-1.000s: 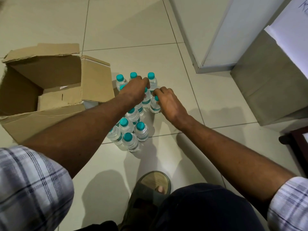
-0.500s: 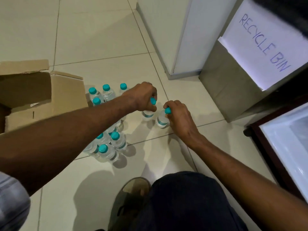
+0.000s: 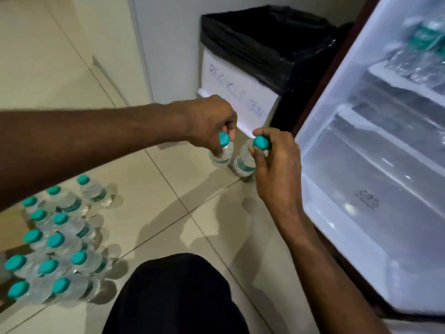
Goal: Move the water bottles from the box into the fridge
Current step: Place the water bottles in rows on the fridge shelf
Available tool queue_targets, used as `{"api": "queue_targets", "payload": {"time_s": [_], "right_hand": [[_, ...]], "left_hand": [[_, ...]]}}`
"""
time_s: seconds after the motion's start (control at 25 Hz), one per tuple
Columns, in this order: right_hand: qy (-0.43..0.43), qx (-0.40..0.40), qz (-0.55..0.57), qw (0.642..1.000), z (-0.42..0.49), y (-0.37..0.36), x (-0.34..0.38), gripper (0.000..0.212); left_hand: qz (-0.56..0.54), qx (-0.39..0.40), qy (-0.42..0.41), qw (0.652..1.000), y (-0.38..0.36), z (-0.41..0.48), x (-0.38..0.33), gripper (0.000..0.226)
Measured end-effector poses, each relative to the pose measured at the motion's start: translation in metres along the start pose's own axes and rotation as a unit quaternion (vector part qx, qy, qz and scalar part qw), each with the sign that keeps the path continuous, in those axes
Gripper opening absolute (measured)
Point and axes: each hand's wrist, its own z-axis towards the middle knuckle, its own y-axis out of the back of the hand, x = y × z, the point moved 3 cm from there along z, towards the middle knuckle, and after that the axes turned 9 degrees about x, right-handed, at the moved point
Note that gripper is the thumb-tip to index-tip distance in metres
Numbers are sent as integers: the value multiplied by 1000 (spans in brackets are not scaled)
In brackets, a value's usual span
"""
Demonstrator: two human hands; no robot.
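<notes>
Head view: pinching bottle (image 3: 222,157) by its teal cap in left hand (image 3: 209,121), 2nd bottle (image 3: 242,163) likewise in right hand (image 3: 277,165), both dangling beside open fridge (image 3: 349,186), likely for straight shelving; spare bottles (image 3: 57,242) clustered on floor.

pale tiled floor (image 3: 149,206) carries a tight cluster of teal-capped water bottles (image 3: 55,239) standing upright at lower left. a black-lined recycle bin (image 3: 265,44) stands against the wall (image 3: 168,44), beside the open fridge (image 3: 361,165).

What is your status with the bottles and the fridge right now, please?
Left hand holds left bottle, right hand holds right bottle, by the tops. Fridge open, path clear.
</notes>
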Motion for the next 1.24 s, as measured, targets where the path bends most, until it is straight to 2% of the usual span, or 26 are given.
{"api": "queue_targets", "payload": {"time_s": [0.16,0.4,0.6,0.8,0.92,1.04,1.24], "right_hand": [[-12,-100,-11,995,7,91,7,30],[-26,-231,-79,969,22,219,21,28],[20,-350,-173,920,37,307,44,27],[42,-428,-248,868,55,364,22,23],[42,-464,-276,840,62,391,-9,22],[41,-481,-269,833,73,407,-46,26],[21,-530,-240,813,94,425,-86,30]], "left_hand": [[75,-31,-91,993,68,16,-84,33],[77,-119,-222,965,163,36,-177,31],[57,-274,-343,897,222,51,-232,34],[-27,-365,-453,813,241,76,-270,36],[-52,-372,-481,792,239,108,-299,33],[-68,-362,-498,785,232,150,-330,32],[-84,-295,-510,804,223,196,-366,32]]}}
